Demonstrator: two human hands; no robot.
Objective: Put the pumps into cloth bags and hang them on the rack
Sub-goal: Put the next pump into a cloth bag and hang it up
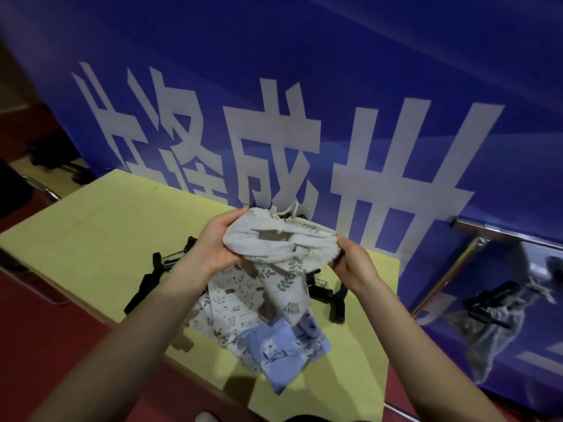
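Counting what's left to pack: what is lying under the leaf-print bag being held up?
Under the leaf-print bag lie an animal-print bag and a blue floral bag on the yellow table, with black items poking out. The cloth hides whatever else is beneath.

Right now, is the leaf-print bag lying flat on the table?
No. Both the left hand and right hand hold the leaf-print bag up above the yellow table.

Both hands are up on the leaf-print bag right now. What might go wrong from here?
1. The leaf-print bag hangs bunched between the left hand and right hand, so its mouth may not open cleanly.
2. Its lower end drapes over the animal-print bag and could drag it.
3. The blue floral bag overhangs the table edge and may slide off.
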